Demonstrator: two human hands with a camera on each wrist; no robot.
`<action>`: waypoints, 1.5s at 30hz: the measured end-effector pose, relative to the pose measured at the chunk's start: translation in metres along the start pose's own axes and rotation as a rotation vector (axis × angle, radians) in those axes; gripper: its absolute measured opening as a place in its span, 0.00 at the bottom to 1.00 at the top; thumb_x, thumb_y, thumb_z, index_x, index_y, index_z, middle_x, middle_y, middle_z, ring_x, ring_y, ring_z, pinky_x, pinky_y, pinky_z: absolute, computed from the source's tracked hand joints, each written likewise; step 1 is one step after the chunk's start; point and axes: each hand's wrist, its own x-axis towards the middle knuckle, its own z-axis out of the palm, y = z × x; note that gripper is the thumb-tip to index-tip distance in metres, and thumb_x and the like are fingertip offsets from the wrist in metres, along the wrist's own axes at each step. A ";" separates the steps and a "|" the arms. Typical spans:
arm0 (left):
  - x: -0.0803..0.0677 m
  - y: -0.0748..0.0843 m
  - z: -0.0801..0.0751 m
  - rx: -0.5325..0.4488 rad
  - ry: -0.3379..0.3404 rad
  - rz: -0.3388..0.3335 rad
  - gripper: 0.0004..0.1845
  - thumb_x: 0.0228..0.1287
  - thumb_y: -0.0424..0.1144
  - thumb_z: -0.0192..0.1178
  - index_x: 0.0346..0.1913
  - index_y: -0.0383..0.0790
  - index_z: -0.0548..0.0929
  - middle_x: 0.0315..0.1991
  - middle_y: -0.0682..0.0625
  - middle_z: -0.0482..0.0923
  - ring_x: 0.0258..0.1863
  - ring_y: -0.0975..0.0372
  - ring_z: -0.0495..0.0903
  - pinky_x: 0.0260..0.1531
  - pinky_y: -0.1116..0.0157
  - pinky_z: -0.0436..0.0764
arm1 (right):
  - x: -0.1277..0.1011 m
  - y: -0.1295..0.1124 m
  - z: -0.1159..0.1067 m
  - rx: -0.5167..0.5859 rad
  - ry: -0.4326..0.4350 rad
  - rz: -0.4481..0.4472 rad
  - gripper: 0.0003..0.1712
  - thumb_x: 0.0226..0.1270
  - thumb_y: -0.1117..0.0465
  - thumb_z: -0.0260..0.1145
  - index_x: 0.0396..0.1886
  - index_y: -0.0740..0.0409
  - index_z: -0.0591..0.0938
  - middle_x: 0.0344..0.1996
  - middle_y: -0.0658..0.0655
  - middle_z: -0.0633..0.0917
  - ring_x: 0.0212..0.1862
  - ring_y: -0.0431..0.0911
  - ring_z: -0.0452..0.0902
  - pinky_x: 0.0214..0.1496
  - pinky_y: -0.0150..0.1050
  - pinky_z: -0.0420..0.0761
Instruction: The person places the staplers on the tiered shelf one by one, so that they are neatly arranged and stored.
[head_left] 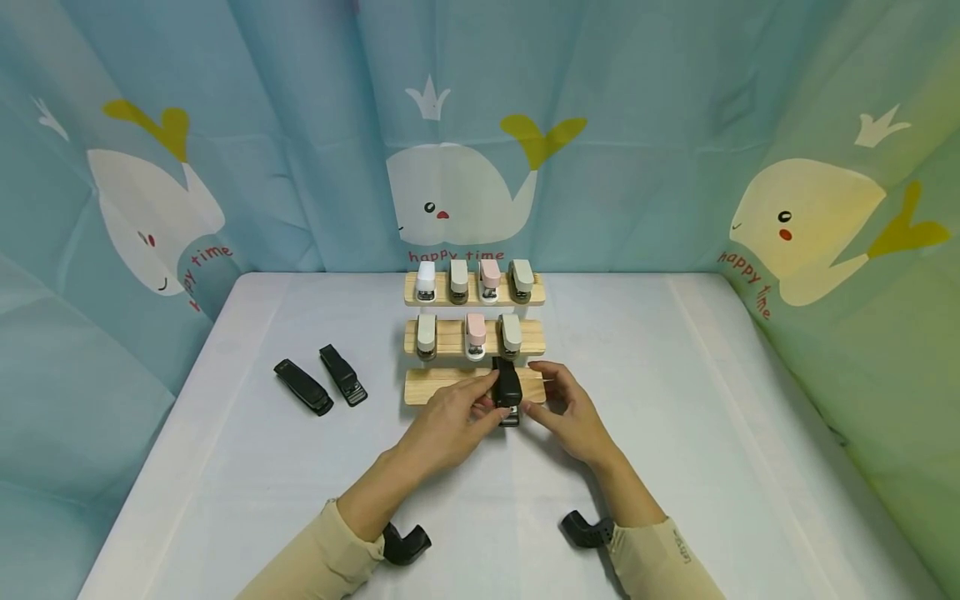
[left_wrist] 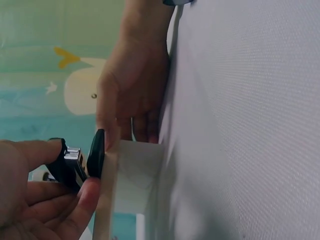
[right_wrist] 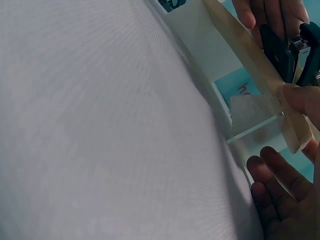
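Note:
A black stapler [head_left: 507,386] stands on the bottom board [head_left: 435,385] of a three-tier wooden shelf, toward its right end. My left hand [head_left: 459,417] grips it from the left, thumb and fingers round its body; the left wrist view shows this hold on the black stapler [left_wrist: 75,167] by the left hand [left_wrist: 35,195]. My right hand [head_left: 566,408] is just right of the stapler. Its thumb [right_wrist: 301,97] rests on the board's edge [right_wrist: 250,55] beside the stapler [right_wrist: 280,47], and its fingers [right_wrist: 277,192] hang loosely below the board's end.
Pale staplers fill the upper boards: several on the top one [head_left: 474,280], three on the middle one [head_left: 469,332]. Two more black staplers [head_left: 302,386] [head_left: 343,375] lie on the white table [head_left: 712,433] to the left. Whale-print curtains close in three sides.

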 end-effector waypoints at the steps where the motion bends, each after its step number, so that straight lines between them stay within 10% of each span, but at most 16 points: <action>1: 0.000 0.001 0.000 0.004 -0.009 -0.008 0.31 0.69 0.54 0.56 0.70 0.45 0.68 0.45 0.54 0.83 0.39 0.68 0.80 0.41 0.67 0.78 | 0.000 0.000 0.000 -0.001 0.000 0.000 0.33 0.63 0.63 0.69 0.66 0.59 0.68 0.50 0.58 0.80 0.50 0.54 0.76 0.49 0.40 0.78; 32: -0.023 -0.015 -0.039 -0.043 0.038 -0.068 0.24 0.65 0.56 0.60 0.63 0.61 0.74 0.57 0.59 0.78 0.47 0.63 0.83 0.45 0.59 0.81 | 0.000 -0.002 -0.001 -0.012 0.017 0.014 0.34 0.62 0.61 0.70 0.66 0.57 0.68 0.48 0.58 0.80 0.51 0.54 0.75 0.52 0.41 0.76; 45: -0.048 -0.042 -0.064 0.136 0.129 -0.020 0.25 0.64 0.54 0.62 0.62 0.52 0.77 0.54 0.57 0.79 0.42 0.61 0.80 0.41 0.62 0.79 | -0.001 0.000 0.000 -0.007 0.008 0.015 0.34 0.62 0.61 0.70 0.66 0.56 0.69 0.49 0.58 0.80 0.51 0.54 0.75 0.52 0.40 0.76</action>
